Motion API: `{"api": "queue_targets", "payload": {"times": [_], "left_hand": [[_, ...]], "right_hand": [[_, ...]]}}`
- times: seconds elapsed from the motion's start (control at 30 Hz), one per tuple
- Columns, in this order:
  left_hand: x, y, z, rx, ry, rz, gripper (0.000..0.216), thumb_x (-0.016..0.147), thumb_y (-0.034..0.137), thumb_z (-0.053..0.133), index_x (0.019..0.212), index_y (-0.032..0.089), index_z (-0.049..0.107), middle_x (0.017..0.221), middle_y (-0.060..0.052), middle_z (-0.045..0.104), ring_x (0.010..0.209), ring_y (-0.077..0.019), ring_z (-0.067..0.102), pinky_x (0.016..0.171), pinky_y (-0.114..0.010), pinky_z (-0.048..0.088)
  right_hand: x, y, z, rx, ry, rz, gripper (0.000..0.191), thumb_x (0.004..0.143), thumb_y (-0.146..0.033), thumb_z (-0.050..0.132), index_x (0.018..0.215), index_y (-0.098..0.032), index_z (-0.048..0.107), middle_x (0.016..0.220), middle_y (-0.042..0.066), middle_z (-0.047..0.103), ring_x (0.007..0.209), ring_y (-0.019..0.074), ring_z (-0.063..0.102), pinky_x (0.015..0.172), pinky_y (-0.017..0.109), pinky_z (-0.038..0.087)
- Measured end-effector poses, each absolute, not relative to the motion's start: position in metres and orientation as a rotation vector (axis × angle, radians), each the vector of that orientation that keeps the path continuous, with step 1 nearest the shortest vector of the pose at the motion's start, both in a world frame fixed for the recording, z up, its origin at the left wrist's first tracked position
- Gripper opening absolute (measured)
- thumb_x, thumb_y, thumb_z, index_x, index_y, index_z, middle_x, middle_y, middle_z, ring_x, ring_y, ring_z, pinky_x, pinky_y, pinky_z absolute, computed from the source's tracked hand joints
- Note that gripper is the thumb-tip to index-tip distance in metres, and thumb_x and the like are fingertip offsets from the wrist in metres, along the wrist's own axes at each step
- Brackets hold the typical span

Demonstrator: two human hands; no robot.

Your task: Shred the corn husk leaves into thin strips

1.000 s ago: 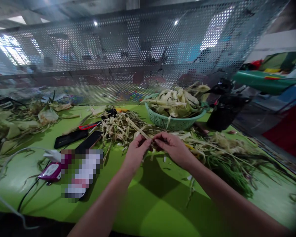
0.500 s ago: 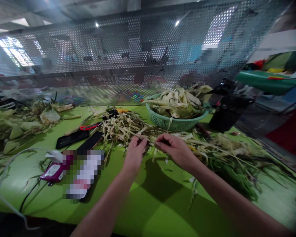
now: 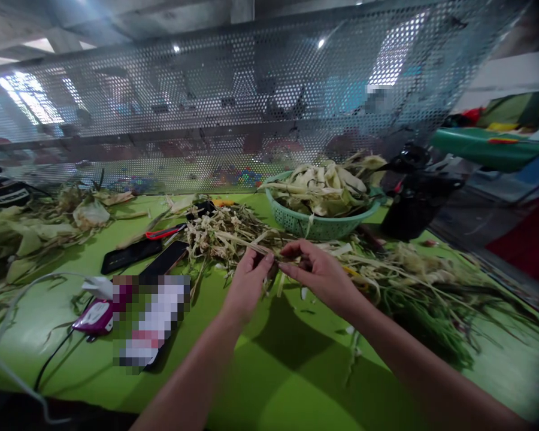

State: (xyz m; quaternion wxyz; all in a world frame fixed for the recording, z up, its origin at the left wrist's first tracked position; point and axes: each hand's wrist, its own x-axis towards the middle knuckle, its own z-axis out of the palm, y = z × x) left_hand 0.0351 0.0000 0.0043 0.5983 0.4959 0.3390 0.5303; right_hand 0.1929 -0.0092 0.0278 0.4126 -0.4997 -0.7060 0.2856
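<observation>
Over the near side of a heap of pale, dry-looking plant stalks, my left hand pinches a thin plant stalk between thumb and fingers. My right hand is close beside it, thumb and fingertips drawn together at the same stalk; the exact grip is partly hidden. Both hands are just above the green tabletop. Behind them is a green plastic basket heaped with pale husk-like leaves. More loose stalks and thin green strands lie to the right.
Leafy scraps cover the far left. Nearer are a red-handled cutter, dark phones, a blurred-out phone and a purple packet with a white cable. A black container stands right of the basket; a perforated metal screen rises behind.
My fingertips have come slightly closer together. My right hand has shifted a little left, its thumb now stretched towards my left hand. The basket and heaps are unchanged.
</observation>
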Motion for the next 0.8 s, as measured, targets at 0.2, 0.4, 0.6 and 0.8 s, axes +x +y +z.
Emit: {"api": "queue_targets", "payload": {"times": [0.2,0.4,0.6,0.8], "left_hand": [[0.031,0.004,0.007,1.346,0.745,1.181,0.024,0.082,0.032,0.059,0.099,0.016,0.061,0.100,-0.008,0.065,0.097,-0.0183,0.056,0.092,-0.031,0.042],[0.022,0.005,0.014,1.561,0.903,1.092,0.015,0.081,0.030,0.058,0.085,0.016,0.060,0.080,-0.003,0.059,0.076,-0.0144,0.051,0.072,-0.026,0.041],[0.019,0.004,0.021,1.618,0.986,1.044,0.017,0.080,0.032,0.058,0.073,0.017,0.055,0.068,0.001,0.051,0.066,-0.0120,0.043,0.063,-0.024,0.035],[0.013,0.006,0.020,1.621,0.994,1.000,0.019,0.079,0.033,0.060,0.071,0.017,0.052,0.067,0.003,0.049,0.063,-0.0110,0.041,0.061,-0.024,0.032]], "right_hand": [[0.194,-0.005,0.022,-1.228,-1.724,0.850,0.018,0.081,-0.036,0.062,0.084,-0.019,0.060,0.072,0.000,0.062,0.067,0.0149,0.055,0.062,0.026,0.044],[0.194,-0.005,0.026,-1.249,-1.703,0.839,0.018,0.080,-0.036,0.062,0.079,-0.019,0.059,0.069,-0.001,0.057,0.063,0.0130,0.049,0.058,0.024,0.038],[0.195,-0.006,0.031,-1.250,-1.647,1.022,0.022,0.078,-0.040,0.062,0.076,-0.019,0.055,0.063,-0.004,0.049,0.054,0.0102,0.042,0.048,0.023,0.034],[0.197,-0.006,0.035,-1.242,-1.596,1.080,0.023,0.077,-0.041,0.062,0.075,-0.019,0.055,0.064,-0.003,0.049,0.053,0.0096,0.042,0.047,0.023,0.034]]}}
